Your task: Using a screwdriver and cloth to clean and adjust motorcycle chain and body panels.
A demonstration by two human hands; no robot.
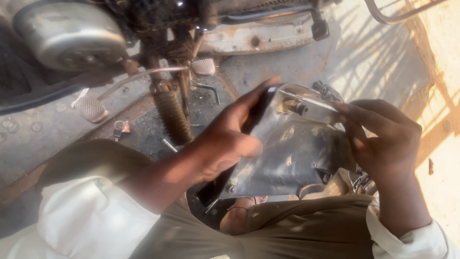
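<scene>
I hold a bent grey metal cover plate (292, 158) in front of me, over my lap. My left hand (225, 139) grips its left edge, fingers stretched up along the dark rim. My right hand (383, 139) holds the right side, fingertips on the shiny upper flange where a small bolt or bush (301, 108) sits. The plate's inner face is dark and greasy. Both sleeves are white.
A motorcycle stands ahead: its round engine casing (67, 36) at top left, a footpeg with ribbed rubber (173, 115), a pedal (91, 109) and a rusty lower frame (258, 41). Keys (120, 128) lie on the oily concrete. Sunlit ground lies at right.
</scene>
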